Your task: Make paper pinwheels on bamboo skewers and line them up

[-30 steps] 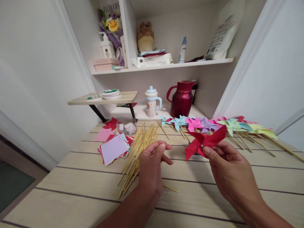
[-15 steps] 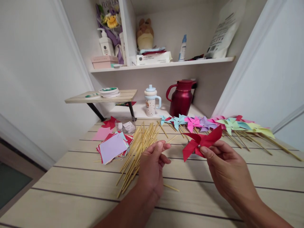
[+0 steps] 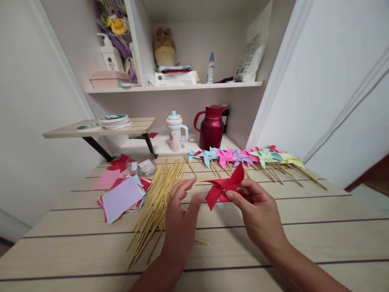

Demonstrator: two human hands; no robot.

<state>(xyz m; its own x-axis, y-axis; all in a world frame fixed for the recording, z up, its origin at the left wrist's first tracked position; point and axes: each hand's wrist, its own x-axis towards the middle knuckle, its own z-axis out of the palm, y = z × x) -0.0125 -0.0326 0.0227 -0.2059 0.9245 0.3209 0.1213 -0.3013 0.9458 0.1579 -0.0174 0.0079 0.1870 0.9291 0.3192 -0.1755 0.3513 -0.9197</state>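
A red paper pinwheel (image 3: pixel 218 190) is pinched in my right hand (image 3: pixel 258 209), with the thumb close beside the small pin at its centre. No stick shows on this pinwheel. To its left, my left hand (image 3: pixel 182 215) is raised beside and partly over a loose pile of thin wooden sticks (image 3: pixel 152 213). Its thumb and fingers are apart, and I see nothing between them. One stick (image 3: pixel 200 179) points out past the fingertips, apparently lying on the table. Another stick end (image 3: pixel 202 241) shows just right of the left wrist.
Square coloured paper sheets (image 3: pixel 123 198) are stacked left of the sticks, near clear small packets (image 3: pixel 146 167). Pinwheels on sticks (image 3: pixel 225 158) line the table's back right. Behind stand a pale cup (image 3: pixel 175 138) and a red jug (image 3: pixel 211 129). A small raised shelf (image 3: pixel 139 125) overhangs the left.
My left hand has gone from fingers curled together to thumb and fingers apart. The view has swung to the right; my right hand keeps the red pinwheel.
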